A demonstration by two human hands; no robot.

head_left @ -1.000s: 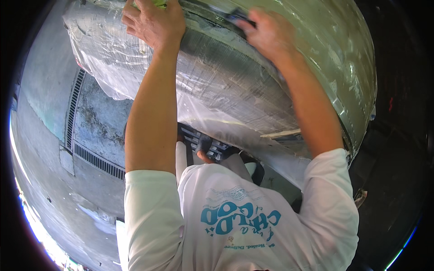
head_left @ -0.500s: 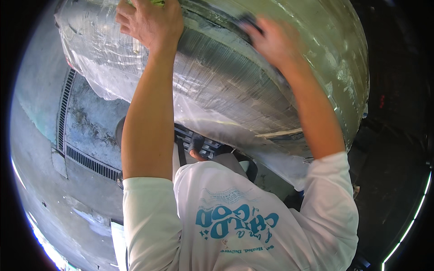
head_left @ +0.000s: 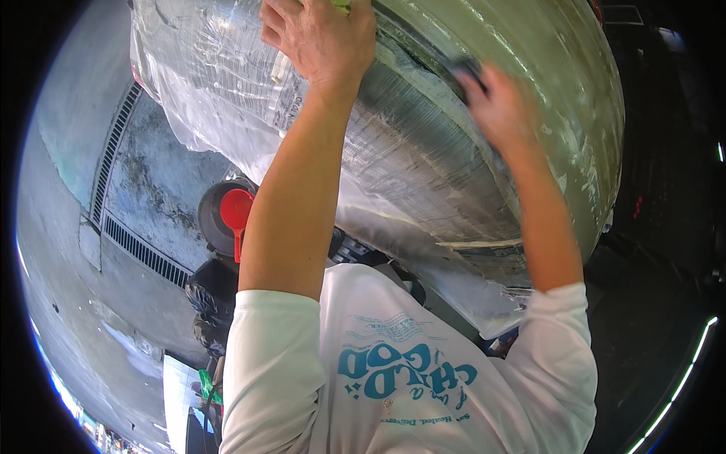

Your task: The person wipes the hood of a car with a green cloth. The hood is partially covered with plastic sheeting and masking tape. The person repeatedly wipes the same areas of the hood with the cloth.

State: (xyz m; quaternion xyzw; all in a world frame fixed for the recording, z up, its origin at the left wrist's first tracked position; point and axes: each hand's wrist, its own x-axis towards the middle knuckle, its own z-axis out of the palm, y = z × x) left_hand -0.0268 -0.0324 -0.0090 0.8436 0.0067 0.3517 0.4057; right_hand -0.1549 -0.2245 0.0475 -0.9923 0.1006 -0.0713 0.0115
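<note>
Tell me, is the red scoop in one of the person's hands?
No, the red scoop sits in a dark bucket on the ground, away from both hands.

White T-shirt (head_left: 408, 371): short sleeves, soft cotton-like fabric, light creases across chest. Teal printed lettering across front of T-shirt, smaller dark line of print just below it, faint pale graphic just above it. Sleeve hems end above elbows, left sleeve (head_left: 268, 356) and right sleeve (head_left: 556, 340) both plain white, no trim. Forearms bare past sleeves. Left hand (head_left: 321, 38) bare, no glove, no ring visible. Right hand (head_left: 499, 106) bare, blurred; detail unclear.
</note>
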